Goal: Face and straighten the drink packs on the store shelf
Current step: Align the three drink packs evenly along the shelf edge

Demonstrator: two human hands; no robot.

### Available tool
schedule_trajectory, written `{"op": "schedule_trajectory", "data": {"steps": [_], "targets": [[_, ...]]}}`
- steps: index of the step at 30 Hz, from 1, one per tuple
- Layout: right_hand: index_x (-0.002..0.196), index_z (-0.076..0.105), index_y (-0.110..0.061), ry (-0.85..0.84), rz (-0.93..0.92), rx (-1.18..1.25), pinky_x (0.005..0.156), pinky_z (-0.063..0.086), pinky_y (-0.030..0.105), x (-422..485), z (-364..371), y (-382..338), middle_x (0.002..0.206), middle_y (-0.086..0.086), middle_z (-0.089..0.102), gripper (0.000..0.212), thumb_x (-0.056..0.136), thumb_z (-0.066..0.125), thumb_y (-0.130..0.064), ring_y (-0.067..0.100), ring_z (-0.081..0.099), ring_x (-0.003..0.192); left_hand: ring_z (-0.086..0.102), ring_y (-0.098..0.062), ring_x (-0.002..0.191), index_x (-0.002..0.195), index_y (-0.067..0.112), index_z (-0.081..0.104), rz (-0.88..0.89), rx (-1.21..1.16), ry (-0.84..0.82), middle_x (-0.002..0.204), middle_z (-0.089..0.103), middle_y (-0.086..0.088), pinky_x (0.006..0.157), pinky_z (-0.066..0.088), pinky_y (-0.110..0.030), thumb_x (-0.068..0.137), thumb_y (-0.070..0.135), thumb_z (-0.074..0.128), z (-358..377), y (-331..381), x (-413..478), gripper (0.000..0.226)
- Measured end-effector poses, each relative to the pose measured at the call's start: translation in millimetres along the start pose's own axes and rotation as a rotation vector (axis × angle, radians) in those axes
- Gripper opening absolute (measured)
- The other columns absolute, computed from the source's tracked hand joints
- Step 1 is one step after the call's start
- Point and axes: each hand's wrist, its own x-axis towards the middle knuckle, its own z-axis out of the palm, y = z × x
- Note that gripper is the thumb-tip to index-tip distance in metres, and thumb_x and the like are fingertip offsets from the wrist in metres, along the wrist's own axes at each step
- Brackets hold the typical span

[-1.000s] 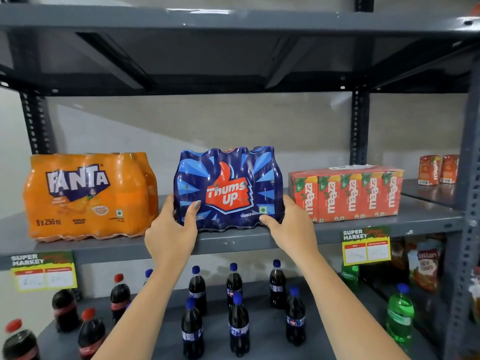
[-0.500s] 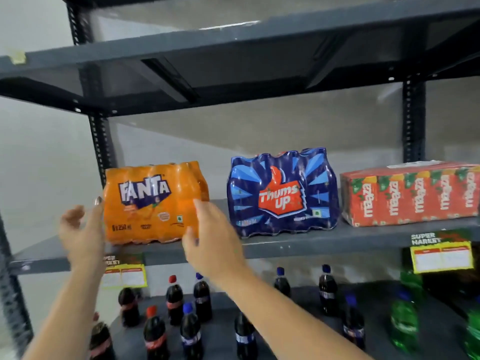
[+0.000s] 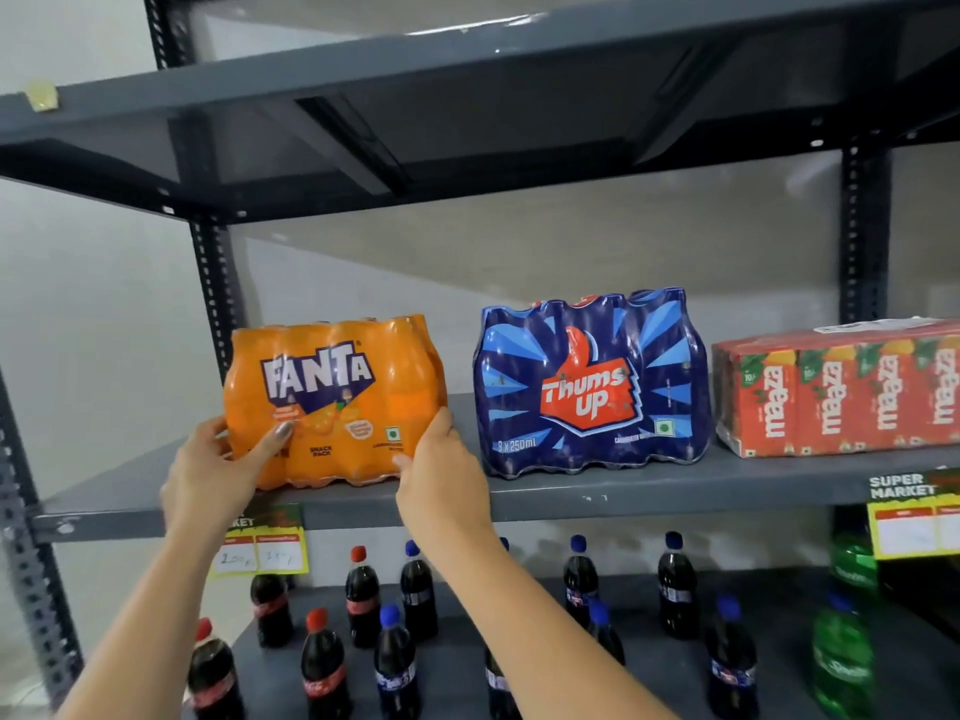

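**Inspector:** Drink packs under review on the grey shelf (image 3: pixel 597 493), mid-frame. State the item in hand.

**Assistant:** The orange pack (image 3: pixel 332 402), left of centre. The left hand (image 3: pixel 210 472) clasps its lower left corner, thumb laid across the front film. The right hand (image 3: pixel 441 478) is pressed against its lower right corner, fingers curled round the side. Both are closed on it.

**Inspector:** Condition?

**Assistant:** Shrink-wrapped small bottles, label forward and readable, though the pack sits slightly skewed (its right side appears turned back). The blue pack (image 3: pixel 592 387) stands near it to the right, apart, facing front. The red juice cartons (image 3: pixel 836 392) are at the right edge of the frame.

**Inspector:** Recommended handling?

**Assistant:** In my judgement, pivot it with even pressure at both corners, sliding rather than lifting, since the film looks slippery and the contents heavy. Bring the front flush with the shelf lip and level with the blue pack. Avoid pulling it past the edge; loose bottles (image 3: pixel 363 595) stand below.
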Motion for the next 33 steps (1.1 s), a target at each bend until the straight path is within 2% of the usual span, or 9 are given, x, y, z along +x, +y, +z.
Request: {"op": "schedule_trajectory", "data": {"steps": [11,16,20,30,33], "targets": [[0.145,0.024,-0.011,0.039,-0.015,-0.004,0.087,0.055,0.037,-2.6,-3.6,4.9,0.131,0.008,0.056,0.067,0.094,0.056,-0.039,0.024,0.062,0.112,0.062,-0.043,0.119,0.144,0.012,0.045,0.035,-0.007,-0.029,0.138,0.062,-0.018,0.096,0.051,-0.062,0.067,0.075,0.057,1.1,2.3,-2.3,0.100],[0.141,0.027,-0.012,0.051,-0.011,-0.018,0.085,0.054,0.035,-4.0,-2.8,5.6,0.130,0.008,0.057,0.065,0.092,0.057,-0.042,0.024,0.062,0.112,0.059,-0.042,0.124,0.145,0.011,0.044,0.052,-0.027,-0.077,0.142,0.059,-0.018,0.100,0.048,-0.061,0.076,0.068,0.059,4.2,3.5,2.2,0.090],[0.143,0.026,-0.010,0.059,-0.018,-0.047,0.084,0.054,0.036,-2.8,-1.1,5.3,0.130,0.009,0.056,0.068,0.092,0.057,-0.042,0.025,0.063,0.111,0.059,-0.042,0.123,0.144,0.012,0.045,0.070,-0.011,-0.075,0.141,0.059,-0.017,0.098,0.049,-0.063,0.067,0.074,0.054,7.3,0.3,3.3,0.099],[0.143,0.028,-0.009,0.067,-0.033,-0.047,0.081,0.057,0.036,-1.2,-1.4,9.3,0.125,0.009,0.059,0.066,0.093,0.058,-0.040,0.025,0.064,0.107,0.057,-0.044,0.124,0.145,0.009,0.043,0.080,-0.001,-0.091,0.142,0.058,-0.021,0.099,0.048,-0.060,0.084,0.060,0.058,9.4,-1.4,2.6,0.081],[0.141,0.031,-0.012,-0.028,-0.005,0.051,0.085,0.056,0.038,-2.4,-10.6,8.3,0.125,0.008,0.057,0.059,0.094,0.055,-0.038,0.025,0.062,0.108,0.054,-0.046,0.127,0.148,0.005,0.037,0.079,-0.014,-0.117,0.145,0.053,-0.024,0.098,0.046,-0.059,0.091,0.047,0.060,8.4,4.7,-1.1,0.074]]}}
